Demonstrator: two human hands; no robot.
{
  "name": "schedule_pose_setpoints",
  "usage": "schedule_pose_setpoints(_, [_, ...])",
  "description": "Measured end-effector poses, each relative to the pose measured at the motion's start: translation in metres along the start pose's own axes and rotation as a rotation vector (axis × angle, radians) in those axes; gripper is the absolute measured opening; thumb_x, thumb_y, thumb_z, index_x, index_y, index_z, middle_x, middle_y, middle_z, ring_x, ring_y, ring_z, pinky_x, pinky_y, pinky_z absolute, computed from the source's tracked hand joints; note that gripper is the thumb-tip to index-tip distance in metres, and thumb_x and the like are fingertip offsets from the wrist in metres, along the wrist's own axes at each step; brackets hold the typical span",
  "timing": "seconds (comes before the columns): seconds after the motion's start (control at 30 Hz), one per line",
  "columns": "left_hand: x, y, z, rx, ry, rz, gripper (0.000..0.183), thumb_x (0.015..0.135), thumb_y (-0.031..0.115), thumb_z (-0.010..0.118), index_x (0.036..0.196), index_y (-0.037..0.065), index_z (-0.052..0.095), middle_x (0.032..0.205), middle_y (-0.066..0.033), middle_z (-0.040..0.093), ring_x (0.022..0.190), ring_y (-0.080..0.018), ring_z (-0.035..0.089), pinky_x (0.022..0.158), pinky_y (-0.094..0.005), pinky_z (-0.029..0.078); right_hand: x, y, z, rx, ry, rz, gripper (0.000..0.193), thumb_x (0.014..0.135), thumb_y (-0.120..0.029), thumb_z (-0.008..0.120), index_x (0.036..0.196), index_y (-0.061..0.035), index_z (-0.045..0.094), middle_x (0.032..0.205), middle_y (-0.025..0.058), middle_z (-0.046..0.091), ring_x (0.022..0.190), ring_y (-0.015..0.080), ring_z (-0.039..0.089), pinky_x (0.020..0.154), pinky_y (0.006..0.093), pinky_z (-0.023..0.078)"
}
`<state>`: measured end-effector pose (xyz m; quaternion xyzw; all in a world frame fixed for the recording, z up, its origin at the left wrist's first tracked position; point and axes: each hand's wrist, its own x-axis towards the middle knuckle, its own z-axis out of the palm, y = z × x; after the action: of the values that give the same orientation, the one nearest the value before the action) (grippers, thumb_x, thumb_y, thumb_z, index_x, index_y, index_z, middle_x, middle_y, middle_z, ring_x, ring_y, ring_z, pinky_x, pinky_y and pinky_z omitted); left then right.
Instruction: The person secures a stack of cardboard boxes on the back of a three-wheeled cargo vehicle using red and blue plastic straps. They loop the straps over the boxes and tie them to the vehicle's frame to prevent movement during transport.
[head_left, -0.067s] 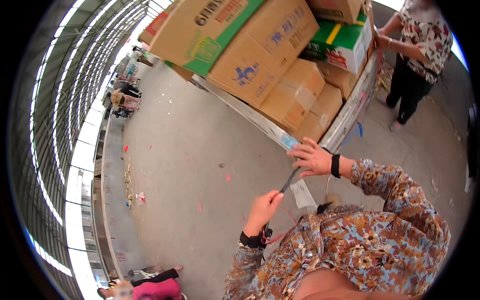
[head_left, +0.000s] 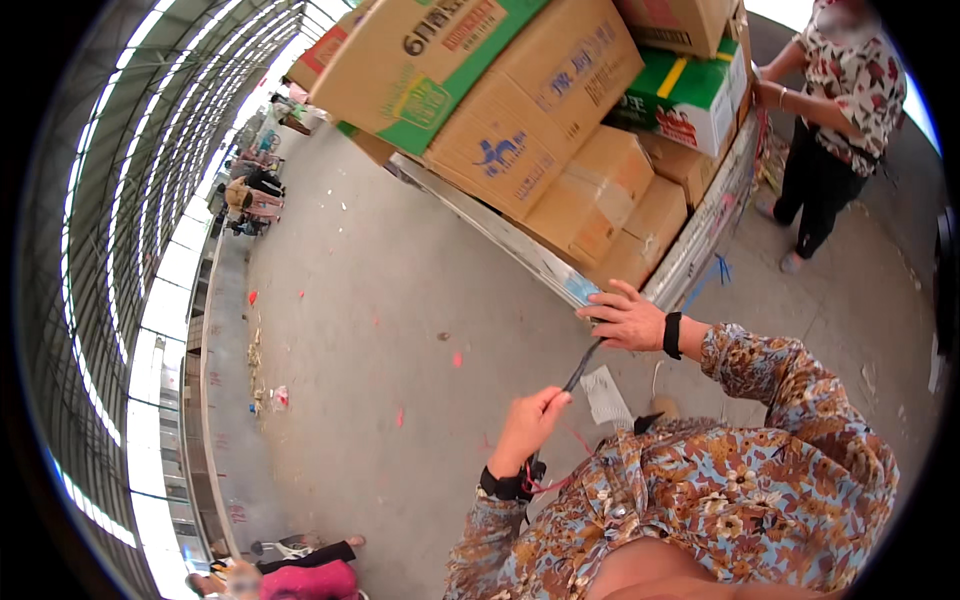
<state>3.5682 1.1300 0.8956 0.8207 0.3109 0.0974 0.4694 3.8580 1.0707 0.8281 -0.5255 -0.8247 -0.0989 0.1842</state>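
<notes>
My left hand (head_left: 530, 422) is closed around a dark cord (head_left: 581, 366), with the thumb pressed along it. The cord runs up and to the right toward the near corner of a metal-sided cart (head_left: 520, 238). On that corner rests my right hand (head_left: 632, 320), fingers spread, just above the cord's upper end. How the cord is fastened there is hidden under the hand. Brown cardboard cartons (head_left: 530, 110) are stacked high in the cart, some tilted. A green and white box (head_left: 682, 96) sits among them on the right side.
Another person (head_left: 838, 120) stands at the cart's far right side, hands on its edge. Blue string (head_left: 722, 268) hangs by the cart. A pale flat piece (head_left: 606, 396) lies below my right hand. At lower left is a person in pink (head_left: 312, 582); more people (head_left: 255, 190) are farther off.
The cart and its cartons appear slightly lower and farther right in the picture. Both hands keep their places on the cord and the cart corner.
</notes>
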Motion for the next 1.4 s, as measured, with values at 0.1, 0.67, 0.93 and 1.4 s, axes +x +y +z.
schedule_pose_setpoints(0.1, [-0.044, -0.004, -0.013, 0.145, -0.007, 0.262, 0.021, 0.097, 0.021, 0.056, 0.102, 0.004, 0.066, 0.061, -0.0006, 0.054, 0.053, -0.0099, 0.053, 0.050, -0.0281, 0.042, 0.010, -0.014, -0.006, -0.026, -0.033, -0.092, 0.022, 0.079, -0.028, 0.072, 0.095, -0.0199, 0.059, 0.142, -0.0044, 0.046, 0.136, 0.0242, 0.035, 0.115, 0.0560, 0.017])
schedule_pose_setpoints(0.67, [-0.370, -0.239, -0.379, -0.296, 0.349, -0.027, 0.017, 0.087, 0.007, 0.058, 0.090, 0.000, 0.073, 0.060, 0.0076, 0.049, 0.055, -0.0009, 0.039, 0.048, -0.0205, 0.028, 0.290, -0.317, -0.067, 0.777, 0.231, 0.680, 0.009, 0.084, -0.003, 0.059, 0.091, -0.0059, 0.064, 0.065, 0.0018, 0.058, 0.057, 0.0073, 0.056, 0.052, 0.0245, 0.045])
schedule_pose_setpoints(0.93, [-0.455, -0.452, -0.507, 0.003, 0.825, -0.205, 0.014, 0.090, 0.010, 0.064, 0.093, -0.002, 0.070, 0.076, 0.0012, 0.058, 0.072, -0.0066, 0.052, 0.065, -0.0226, 0.041, 0.382, -0.361, -0.030, 0.720, -0.446, 0.165, 0.018, 0.081, -0.008, 0.067, 0.097, -0.0014, 0.064, 0.075, 0.0046, 0.063, 0.068, 0.0101, 0.055, 0.062, 0.0262, 0.045])
schedule_pose_setpoints(1.4, [-0.138, -0.419, -0.676, -0.165, 0.563, 0.125, 0.024, 0.098, 0.019, 0.055, 0.106, -0.002, 0.064, 0.080, -0.0014, 0.056, 0.074, -0.0114, 0.051, 0.067, -0.0252, 0.041, 0.601, -0.070, -0.164, 0.589, 0.131, 0.813, 0.030, 0.094, -0.021, 0.060, 0.116, -0.0016, 0.058, 0.068, -0.0013, 0.058, 0.059, 0.0116, 0.055, 0.054, 0.0250, 0.045])
